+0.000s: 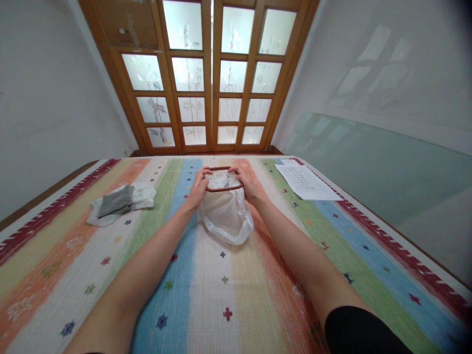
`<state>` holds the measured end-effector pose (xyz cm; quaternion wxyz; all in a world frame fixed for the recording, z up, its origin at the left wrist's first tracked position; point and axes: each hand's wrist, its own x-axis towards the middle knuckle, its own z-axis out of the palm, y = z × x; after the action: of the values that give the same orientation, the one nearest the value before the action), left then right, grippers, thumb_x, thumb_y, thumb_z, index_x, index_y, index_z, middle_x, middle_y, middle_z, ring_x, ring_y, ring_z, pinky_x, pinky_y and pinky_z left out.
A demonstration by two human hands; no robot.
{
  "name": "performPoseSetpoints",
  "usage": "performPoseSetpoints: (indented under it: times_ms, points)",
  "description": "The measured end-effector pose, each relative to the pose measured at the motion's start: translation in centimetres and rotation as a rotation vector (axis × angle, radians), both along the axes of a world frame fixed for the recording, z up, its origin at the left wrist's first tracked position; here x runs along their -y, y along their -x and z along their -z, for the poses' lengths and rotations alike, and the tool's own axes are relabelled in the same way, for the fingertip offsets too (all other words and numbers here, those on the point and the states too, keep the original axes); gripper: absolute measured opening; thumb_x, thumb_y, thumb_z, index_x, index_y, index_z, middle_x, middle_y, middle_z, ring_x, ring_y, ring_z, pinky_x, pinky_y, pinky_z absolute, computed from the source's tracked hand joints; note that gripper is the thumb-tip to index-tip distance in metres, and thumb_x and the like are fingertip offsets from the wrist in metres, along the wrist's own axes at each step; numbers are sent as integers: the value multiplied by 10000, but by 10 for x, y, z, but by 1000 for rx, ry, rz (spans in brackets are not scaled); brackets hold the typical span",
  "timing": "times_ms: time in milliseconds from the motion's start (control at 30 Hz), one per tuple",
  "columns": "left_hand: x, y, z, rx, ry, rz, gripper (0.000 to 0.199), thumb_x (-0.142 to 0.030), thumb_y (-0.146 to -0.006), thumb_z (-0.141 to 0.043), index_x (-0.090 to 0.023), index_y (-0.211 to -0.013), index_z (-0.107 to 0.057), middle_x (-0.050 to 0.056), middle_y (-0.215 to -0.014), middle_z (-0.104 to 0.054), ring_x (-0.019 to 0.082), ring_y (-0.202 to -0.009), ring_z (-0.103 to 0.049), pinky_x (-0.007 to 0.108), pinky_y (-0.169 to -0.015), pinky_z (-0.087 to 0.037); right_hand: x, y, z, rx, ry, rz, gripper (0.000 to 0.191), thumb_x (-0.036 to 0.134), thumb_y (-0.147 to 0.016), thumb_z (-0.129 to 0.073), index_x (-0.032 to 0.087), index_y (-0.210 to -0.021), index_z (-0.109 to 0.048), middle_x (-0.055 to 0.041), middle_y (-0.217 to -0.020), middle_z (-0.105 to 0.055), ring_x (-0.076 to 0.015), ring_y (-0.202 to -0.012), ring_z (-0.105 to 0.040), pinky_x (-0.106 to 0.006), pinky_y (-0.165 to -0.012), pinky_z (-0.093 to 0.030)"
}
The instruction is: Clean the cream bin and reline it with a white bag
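Observation:
A white translucent plastic bag (225,216) sits in front of me at the middle of the bed-like striped surface. A brown rounded-rectangular rim (224,189) rings its mouth, and the bag's film hangs in folds below it. My left hand (199,185) grips the left side of the rim, fingers curled over the edge. On the opposite side, my right hand (245,182) is closed round the rim and the bag's edge. White film shows inside the opening. Whether a rigid container stands within the bag, I cannot tell.
Under everything lies a striped, patterned cloth (210,295). At left, a folded grey cloth (116,200) rests on a crumpled white plastic bag (144,196). Printed paper sheets (308,182) lie at right. Beyond are wooden doors (212,98) with frosted panes; a glass panel (387,172) stands along the right wall.

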<state>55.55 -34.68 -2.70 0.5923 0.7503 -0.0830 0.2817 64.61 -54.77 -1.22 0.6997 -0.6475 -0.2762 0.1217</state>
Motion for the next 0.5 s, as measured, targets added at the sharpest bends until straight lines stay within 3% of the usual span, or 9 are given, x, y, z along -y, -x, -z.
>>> performPoseSetpoints:
  times_ms: [233, 500]
  points:
    - [2, -2, -1, -112, 277, 59, 537, -240, -788, -518, -257, -1322, -574, 40, -1473, -569, 272, -1447, -467, 440, -1249, -344, -11, 0, 2, -110, -214, -39, 348, 401, -779, -611, 274, -1103, -623, 3, -1041, -651, -210, -929, -580, -314, -813, -478]
    - [-2, -4, -14, -164, 427, 141, 511, -226, -706, -547, -213, -1207, -647, 44, -1301, -666, 266, -1233, -599, 410, -1126, -456, -16, 3, 3, -144, -280, -34, 344, 384, -751, -662, 260, -1070, -636, 11, -1016, -653, -206, -924, -584, -320, -840, -486]
